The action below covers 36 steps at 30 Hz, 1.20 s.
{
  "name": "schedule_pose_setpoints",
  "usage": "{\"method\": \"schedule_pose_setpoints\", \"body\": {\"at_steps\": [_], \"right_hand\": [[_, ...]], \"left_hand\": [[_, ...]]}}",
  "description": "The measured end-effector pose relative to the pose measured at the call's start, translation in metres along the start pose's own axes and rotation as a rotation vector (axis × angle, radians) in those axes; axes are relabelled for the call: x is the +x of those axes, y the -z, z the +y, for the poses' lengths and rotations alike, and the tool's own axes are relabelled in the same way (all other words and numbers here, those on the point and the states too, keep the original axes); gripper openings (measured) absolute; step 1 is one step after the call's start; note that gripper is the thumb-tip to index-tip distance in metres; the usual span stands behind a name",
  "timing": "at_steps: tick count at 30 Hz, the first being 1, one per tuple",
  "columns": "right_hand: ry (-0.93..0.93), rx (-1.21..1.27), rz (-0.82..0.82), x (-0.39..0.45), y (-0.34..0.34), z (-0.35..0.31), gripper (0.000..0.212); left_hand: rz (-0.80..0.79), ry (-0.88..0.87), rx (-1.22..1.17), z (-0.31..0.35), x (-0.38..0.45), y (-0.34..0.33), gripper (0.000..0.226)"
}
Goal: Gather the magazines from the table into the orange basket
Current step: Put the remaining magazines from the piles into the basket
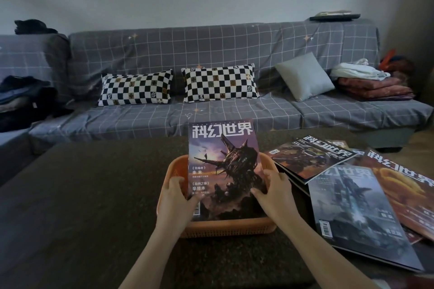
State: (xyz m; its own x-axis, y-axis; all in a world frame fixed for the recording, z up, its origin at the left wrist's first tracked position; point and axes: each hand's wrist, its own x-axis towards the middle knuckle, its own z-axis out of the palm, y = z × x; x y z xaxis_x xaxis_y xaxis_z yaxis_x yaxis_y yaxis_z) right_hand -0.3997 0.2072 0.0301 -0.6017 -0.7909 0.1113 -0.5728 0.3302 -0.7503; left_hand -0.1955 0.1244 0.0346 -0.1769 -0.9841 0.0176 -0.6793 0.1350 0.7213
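Observation:
A purple-covered magazine (225, 162) stands tilted inside the orange basket (225, 226) at the middle of the dark table (82, 195). Its lower end is down in the basket and its top leans away over the far rim. My left hand (176, 197) grips its lower left edge. My right hand (272, 190) holds its lower right edge, thumb on the cover. Several more magazines lie fanned out on the table to the right: a grey-blue one (357, 213) nearest, a brown one (310, 159) behind it, an orange-red one (411, 190) at the far right.
A grey checked sofa (211, 115) runs behind the table, with two black-and-white chequered pillows (136, 87), a grey cushion (305, 77) and folded blankets (373, 87). Dark clothes (21, 98) lie at the left end.

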Motion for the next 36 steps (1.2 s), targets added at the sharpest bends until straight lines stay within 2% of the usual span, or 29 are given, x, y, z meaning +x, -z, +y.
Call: {"method": "schedule_pose_setpoints", "body": {"at_steps": [2, 6, 10, 14, 24, 27, 30, 31, 34, 36], "right_hand": [[0.02, 0.031, -0.038, 0.005, 0.001, 0.0, 0.056], [0.001, 0.132, -0.154, 0.024, 0.002, -0.007, 0.053], [-0.048, 0.101, -0.192, 0.036, -0.007, 0.001, 0.048], [-0.152, 0.173, -0.255, 0.04, -0.015, 0.005, 0.05], [-0.215, 0.27, -0.265, 0.04, -0.016, 0.006, 0.037], [-0.219, 0.306, -0.267, 0.036, -0.013, 0.004, 0.034], [-0.19, 0.366, -0.257, 0.029, -0.004, 0.0, 0.03], [-0.156, 0.378, -0.25, 0.026, 0.0, -0.001, 0.032], [-0.079, 0.359, -0.205, 0.017, 0.016, -0.005, 0.046], [-0.066, 0.339, -0.149, 0.014, 0.03, -0.004, 0.046]], "left_hand": [[-0.05, -0.022, -0.018, 0.0, 0.007, 0.001, 0.064], [-0.147, -0.052, -0.122, 0.008, 0.022, 0.001, 0.034], [-0.263, -0.028, -0.297, 0.012, 0.034, -0.004, 0.041], [-0.334, 0.136, -0.549, 0.012, 0.037, -0.012, 0.051], [-0.299, 0.181, -0.574, 0.016, 0.038, -0.015, 0.061], [-0.245, 0.162, -0.558, 0.021, 0.032, -0.014, 0.047], [-0.019, 0.035, -0.462, 0.03, 0.018, -0.014, 0.024], [0.031, -0.015, -0.469, 0.033, 0.012, -0.015, 0.027], [0.058, -0.154, -0.409, 0.048, 0.001, -0.019, 0.056], [0.028, -0.208, -0.381, 0.063, -0.002, -0.026, 0.056]]}}
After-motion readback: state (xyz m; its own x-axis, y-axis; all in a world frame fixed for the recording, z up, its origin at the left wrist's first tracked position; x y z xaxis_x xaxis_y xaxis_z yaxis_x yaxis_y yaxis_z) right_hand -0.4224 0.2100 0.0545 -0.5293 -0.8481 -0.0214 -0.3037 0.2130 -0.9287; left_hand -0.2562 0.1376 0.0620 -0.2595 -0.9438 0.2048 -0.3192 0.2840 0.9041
